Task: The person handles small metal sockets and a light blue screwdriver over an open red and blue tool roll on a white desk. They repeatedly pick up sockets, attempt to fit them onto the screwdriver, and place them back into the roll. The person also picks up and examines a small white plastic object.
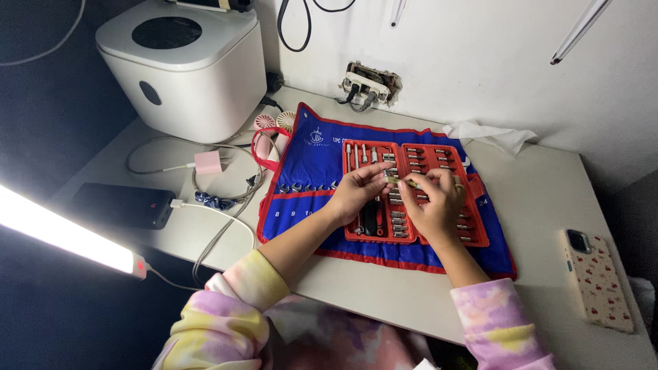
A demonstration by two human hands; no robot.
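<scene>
The person wears a soft, loose pastel tie-dye sweatshirt (226,329), mottled in pale pink, yellow, lilac and white patches that bleed into one another. The left sleeve (250,279) is pushed back from the grip, bunched in thick pink-and-yellow folds, leaving the forearm bare. The right sleeve (490,318) likewise sits back from the grip, its cuff mainly lilac-pink with a yellow blotch lower down. Both hands, left (356,192) and right (435,205), are bare, without gloves.
</scene>
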